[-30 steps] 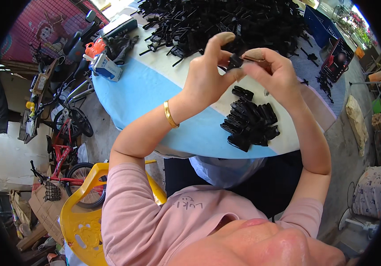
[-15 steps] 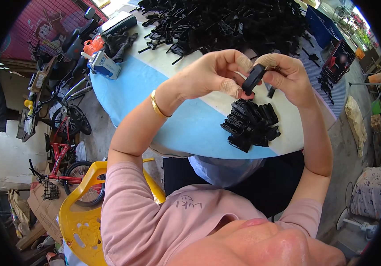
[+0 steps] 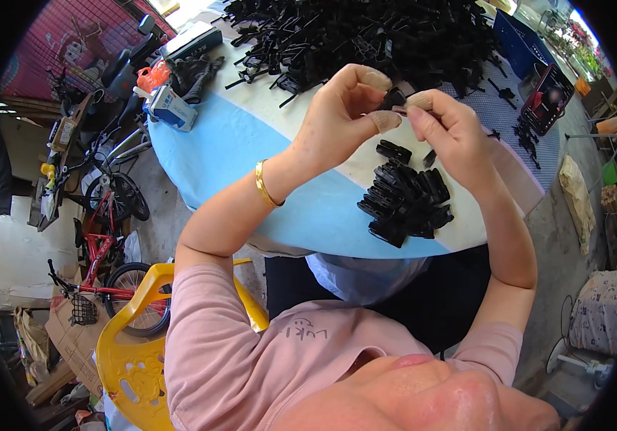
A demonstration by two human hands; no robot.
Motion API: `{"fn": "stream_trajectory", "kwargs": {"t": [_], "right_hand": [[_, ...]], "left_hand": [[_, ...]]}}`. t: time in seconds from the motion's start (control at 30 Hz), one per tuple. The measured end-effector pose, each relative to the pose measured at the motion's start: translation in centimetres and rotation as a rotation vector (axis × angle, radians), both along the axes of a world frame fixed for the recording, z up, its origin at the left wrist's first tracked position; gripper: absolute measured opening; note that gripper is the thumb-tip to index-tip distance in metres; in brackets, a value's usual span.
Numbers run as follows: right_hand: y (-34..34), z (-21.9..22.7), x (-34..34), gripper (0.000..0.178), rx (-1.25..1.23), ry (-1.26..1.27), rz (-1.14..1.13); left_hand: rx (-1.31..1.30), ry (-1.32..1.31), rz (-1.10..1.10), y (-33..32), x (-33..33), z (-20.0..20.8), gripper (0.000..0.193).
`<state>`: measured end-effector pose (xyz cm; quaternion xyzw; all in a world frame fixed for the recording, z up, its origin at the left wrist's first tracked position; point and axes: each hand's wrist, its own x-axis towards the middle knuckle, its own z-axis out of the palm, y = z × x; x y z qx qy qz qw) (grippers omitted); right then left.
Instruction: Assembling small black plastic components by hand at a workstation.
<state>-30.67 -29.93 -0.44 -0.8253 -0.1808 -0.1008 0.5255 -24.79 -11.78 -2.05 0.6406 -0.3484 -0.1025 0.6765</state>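
Note:
My left hand (image 3: 333,122), with tape wrapped on its thumb and a finger, grips a small black plastic part (image 3: 393,99) between thumb and fingers. Against the near right side of that part, my right hand (image 3: 456,133) is closed in a pinch, its taped finger and thumb pressed together; its exact hold is partly hidden. Below the hands lies a single black plastic piece (image 3: 394,151). A tight stack of similar black pieces (image 3: 405,201) sits just nearer, close to the front edge of the table (image 3: 280,208).
A large heap of black parts (image 3: 366,43) covers the far table. At left are a blue-and-white carton (image 3: 172,108) and dark gloves (image 3: 197,75). At right stand a phone (image 3: 548,99) and a blue basket (image 3: 520,43). A yellow chair (image 3: 132,359) is beside me.
The single black piece now lies just beyond the stack. Both hands have shifted slightly away from me, the left one turning more upright, and they hold a black part farther from the stack.

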Motion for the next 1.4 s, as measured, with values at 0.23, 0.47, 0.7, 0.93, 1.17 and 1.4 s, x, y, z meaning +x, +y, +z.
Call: {"fn": "stream_trajectory", "kwargs": {"t": [0.23, 0.47, 0.7, 0.93, 1.17, 1.4], "right_hand": [[1.2, 0.3, -0.4, 0.012, -0.035, -0.037, -0.050], [1.3, 0.4, -0.3, 0.012, 0.010, 0.059, -0.057], [-5.6, 1.7, 2.4, 0.018, -0.375, 0.114, -0.074], [-9.6, -4.3, 6.4, 0.023, -1.047, -0.230, -0.476], [-6.6, -2.6, 4.6, 0.012, -0.654, -0.424, -0.374], [-0.1, -0.2, 1.0, 0.009, -0.103, -0.234, 0.031]], "left_hand": [[-0.141, -0.042, 0.073, -0.3, -0.7, -0.4, 0.024], [-0.068, -0.521, 0.267, -0.4, -0.6, -0.7, 0.015], [0.212, -0.186, 0.031, -0.4, -1.6, 0.1, 0.022], [0.149, -0.628, -0.387, -1.1, -1.3, -1.1, 0.028], [0.075, -0.008, -0.114, -0.6, 0.9, -1.7, 0.060], [0.014, 0.221, -0.257, -0.4, 1.7, -0.9, 0.086]]}}
